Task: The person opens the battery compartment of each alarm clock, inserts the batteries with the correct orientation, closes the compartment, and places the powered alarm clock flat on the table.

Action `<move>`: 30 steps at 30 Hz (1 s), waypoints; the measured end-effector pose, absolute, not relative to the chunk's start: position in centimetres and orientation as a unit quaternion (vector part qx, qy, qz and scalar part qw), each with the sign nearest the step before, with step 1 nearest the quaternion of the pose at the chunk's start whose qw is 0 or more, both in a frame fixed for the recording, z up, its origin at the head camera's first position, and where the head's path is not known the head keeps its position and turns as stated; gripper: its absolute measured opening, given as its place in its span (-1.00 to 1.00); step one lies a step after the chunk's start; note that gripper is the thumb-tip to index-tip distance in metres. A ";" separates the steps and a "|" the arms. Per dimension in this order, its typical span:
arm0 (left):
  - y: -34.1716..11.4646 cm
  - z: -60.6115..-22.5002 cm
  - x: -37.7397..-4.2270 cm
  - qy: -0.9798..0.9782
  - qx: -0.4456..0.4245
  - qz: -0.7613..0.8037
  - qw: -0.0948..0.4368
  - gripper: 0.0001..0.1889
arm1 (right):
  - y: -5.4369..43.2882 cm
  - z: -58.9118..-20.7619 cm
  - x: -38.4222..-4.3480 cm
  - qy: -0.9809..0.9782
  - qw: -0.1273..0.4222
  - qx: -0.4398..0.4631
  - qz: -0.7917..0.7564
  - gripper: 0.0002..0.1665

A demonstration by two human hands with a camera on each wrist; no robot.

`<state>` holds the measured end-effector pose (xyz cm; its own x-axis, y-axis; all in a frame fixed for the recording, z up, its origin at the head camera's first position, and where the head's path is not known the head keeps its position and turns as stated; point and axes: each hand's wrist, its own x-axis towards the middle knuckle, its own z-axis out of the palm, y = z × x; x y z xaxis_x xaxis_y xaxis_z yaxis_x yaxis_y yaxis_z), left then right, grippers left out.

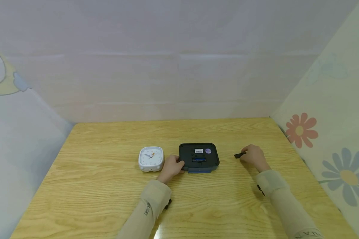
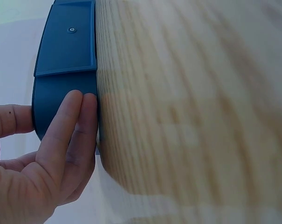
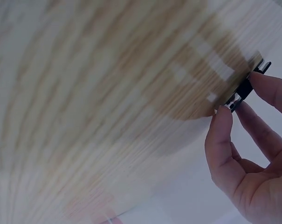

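Observation:
A dark, rounded rectangular battery-powered device (image 1: 186,151) lies on the table with its back up. A blue battery (image 1: 199,159) sits in the open compartment at its middle. My left hand (image 1: 171,167) holds the device's near left corner, thumb on top and fingers against the side. In the left wrist view, two fingertips press the blue side wall (image 2: 50,100). Off to the right, close over the table, my right hand (image 1: 254,156) pinches a small black battery cover (image 1: 238,155). The right wrist view shows the cover (image 3: 245,87) edge-on between thumb and fingers.
A white square alarm clock (image 1: 151,157) stands just left of my left hand, dial up. The wooden table (image 1: 92,186) meets a pale wall (image 1: 179,83) at the back and a flower-patterned wall (image 1: 332,132) on the right.

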<state>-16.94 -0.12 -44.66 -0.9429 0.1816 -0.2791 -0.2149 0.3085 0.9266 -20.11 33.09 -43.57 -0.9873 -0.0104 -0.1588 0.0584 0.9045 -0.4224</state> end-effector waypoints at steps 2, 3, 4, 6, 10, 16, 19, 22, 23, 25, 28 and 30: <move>-0.1 -44.6 -16.9 0.790 -0.012 0.589 0.171 -0.67 | 33.0 -43.6 -20.0 0.972 0.080 0.015 -0.220 -0.55; -0.1 -44.6 -16.9 0.790 -0.011 0.589 0.171 -0.67 | 33.0 -43.6 -20.0 0.972 0.080 0.017 -0.221 -0.55; -0.2 -44.6 -16.9 0.790 -0.010 0.589 0.172 -0.67 | 32.9 -43.7 -20.0 0.972 0.079 0.019 -0.222 -0.55; -0.2 -44.6 -16.9 0.789 -0.011 0.589 0.173 -0.67 | 32.8 -43.7 -19.9 0.972 0.076 0.023 -0.222 -0.54; -0.2 -44.6 -17.0 0.792 -0.010 0.586 0.170 -0.67 | 32.7 -43.6 -19.8 0.972 0.069 0.024 -0.223 -0.53; -0.2 -44.5 -17.0 0.793 -0.012 0.585 0.168 -0.68 | 32.5 -43.5 -19.6 0.974 0.063 0.026 -0.218 -0.47; -0.2 -44.6 -17.1 0.793 -0.012 0.585 0.170 -0.69 | 32.4 -43.5 -19.5 0.974 0.050 0.027 -0.218 -0.44; -0.2 -44.7 -17.1 0.792 -0.012 0.586 0.172 -0.68 | 32.2 -43.3 -19.3 0.974 0.029 0.030 -0.222 -0.46; -0.2 -44.8 -17.1 0.792 -0.013 0.586 0.172 -0.68 | 32.1 -43.2 -19.2 0.974 0.022 0.031 -0.225 -0.46; -0.2 -44.8 -17.2 0.791 -0.014 0.587 0.173 -0.66 | 31.7 -42.9 -19.0 0.973 0.007 0.029 -0.229 -0.48; -0.2 -45.0 -17.2 0.789 -0.017 0.589 0.174 -0.66 | 31.1 -42.4 -18.6 0.972 -0.012 0.020 -0.234 -0.48; -0.3 -44.9 -17.3 0.789 -0.016 0.589 0.173 -0.67 | 30.6 -42.1 -18.3 0.972 -0.021 0.013 -0.234 -0.47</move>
<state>-17.26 -0.26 -44.94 -0.9395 0.1788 -0.2923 -0.2295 0.3051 0.9243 -18.30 30.62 -42.14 -0.9987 0.0360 0.0353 0.0160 0.8904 -0.4550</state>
